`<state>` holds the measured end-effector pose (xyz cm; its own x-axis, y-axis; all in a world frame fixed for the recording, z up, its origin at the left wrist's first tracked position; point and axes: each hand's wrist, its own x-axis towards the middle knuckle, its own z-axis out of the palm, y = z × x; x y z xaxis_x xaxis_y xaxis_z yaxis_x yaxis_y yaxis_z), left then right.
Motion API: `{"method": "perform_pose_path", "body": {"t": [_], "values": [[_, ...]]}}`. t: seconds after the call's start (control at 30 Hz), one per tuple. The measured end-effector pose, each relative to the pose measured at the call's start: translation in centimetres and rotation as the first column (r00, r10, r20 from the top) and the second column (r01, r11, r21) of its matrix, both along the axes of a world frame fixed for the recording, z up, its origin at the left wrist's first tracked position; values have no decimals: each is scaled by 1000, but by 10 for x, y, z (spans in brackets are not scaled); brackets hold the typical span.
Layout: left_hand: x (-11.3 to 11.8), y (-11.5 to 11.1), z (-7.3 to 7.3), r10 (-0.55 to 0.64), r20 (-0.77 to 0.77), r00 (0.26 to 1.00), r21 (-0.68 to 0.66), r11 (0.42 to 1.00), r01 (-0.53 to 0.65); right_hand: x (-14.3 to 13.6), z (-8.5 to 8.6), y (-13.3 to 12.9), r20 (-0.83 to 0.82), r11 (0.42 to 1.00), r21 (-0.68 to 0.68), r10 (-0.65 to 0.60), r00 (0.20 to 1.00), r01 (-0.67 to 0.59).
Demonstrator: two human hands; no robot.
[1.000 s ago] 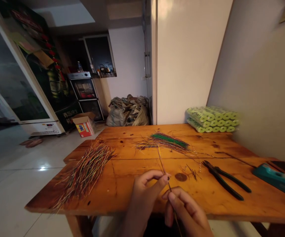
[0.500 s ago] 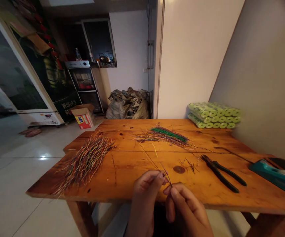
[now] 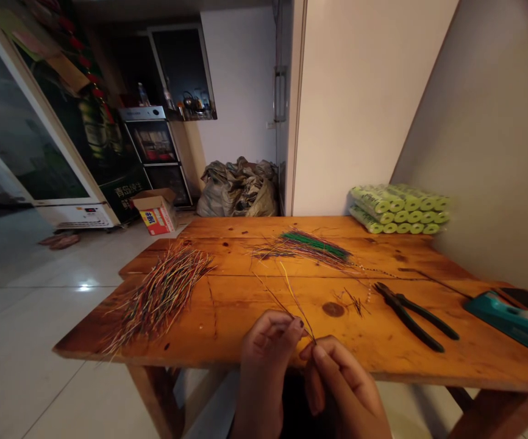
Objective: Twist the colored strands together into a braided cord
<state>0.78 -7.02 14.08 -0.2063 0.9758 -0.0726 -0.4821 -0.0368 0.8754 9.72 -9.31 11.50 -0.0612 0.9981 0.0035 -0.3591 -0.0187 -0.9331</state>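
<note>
Thin wires (image 3: pixel 295 297), one yellowish and one dark, fan out above the table's front edge and meet at my fingertips. My left hand (image 3: pixel 273 341) pinches the dark wire between thumb and forefinger. Close beside it, my right hand (image 3: pixel 337 369) pinches the point where the wires come together. A large loose pile of multicoloured wires (image 3: pixel 163 296) lies on the left of the wooden table (image 3: pixel 241 299). Farther back is a bundle of wires with a green middle (image 3: pixel 316 245). Short dark wire bits (image 3: pixel 356 303) are scattered to the right of my hands.
Pliers with dark handles (image 3: pixel 417 317) lie open on the right, near a teal tape dispenser (image 3: pixel 511 320). Green-wrapped rolls (image 3: pixel 399 209) are stacked at the back right. Beyond the table are a cardboard box (image 3: pixel 156 212) and filled sacks (image 3: pixel 239 188) on the floor.
Both hands have shifted slightly left, still pinching the wires. The yellowish wire now stands clearly apart from the dark one. The view has tilted a little.
</note>
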Motion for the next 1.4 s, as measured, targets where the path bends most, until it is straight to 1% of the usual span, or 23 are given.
{"method": "perform_pose_path", "body": {"t": [0.17,0.23,0.3,0.37,0.5,0.57,0.67,0.73,0.8,0.9,1.0,1.07,1.2,1.3,1.4], "values": [[-1,1,-2,66,-124,990,47,997,-61,-3,-3,1,-70,999,-7,53,996,-54],[-1,0,-1,84,-145,986,58,995,-76,-5,-4,2,-112,996,-14,84,990,-86],[-1,-1,1,72,-143,987,65,996,-64,-6,-5,2,-131,996,-17,87,988,-90],[-1,-1,3,35,-143,989,69,997,-25,-5,-4,2,-99,999,-10,52,994,-53],[-2,0,0,-59,-200,978,59,996,72,-2,0,2,69,996,61,-75,995,71],[-3,1,-4,-88,-250,964,48,994,103,-1,1,1,124,993,85,-97,988,86],[-6,1,-9,-134,-295,946,31,988,150,-2,2,0,145,993,81,-96,985,84],[-7,0,-11,-153,-283,947,35,985,170,-3,1,-1,129,994,68,-97,987,89],[-7,-1,-12,-141,-249,958,46,987,157,-5,1,0,90,995,45,-93,992,89],[-4,1,-13,-59,-214,975,73,994,76,-6,0,1,33,998,9,-61,998,61],[-1,5,-12,28,-181,983,114,993,-7,-6,-2,2,26,999,17,-28,999,27],[0,6,-10,13,-127,992,103,995,0,-6,-3,3,46,999,39,-24,999,22],[-1,2,-3,-76,8,997,31,997,75,-5,-4,4,88,999,52,-15,996,11],[-2,0,-1,-119,59,991,6,993,118,-6,-3,3,111,999,42,-12,994,8],[-3,1,-2,-129,88,988,-9,991,131,-7,-2,2,114,999,15,-30,993,29]]}}
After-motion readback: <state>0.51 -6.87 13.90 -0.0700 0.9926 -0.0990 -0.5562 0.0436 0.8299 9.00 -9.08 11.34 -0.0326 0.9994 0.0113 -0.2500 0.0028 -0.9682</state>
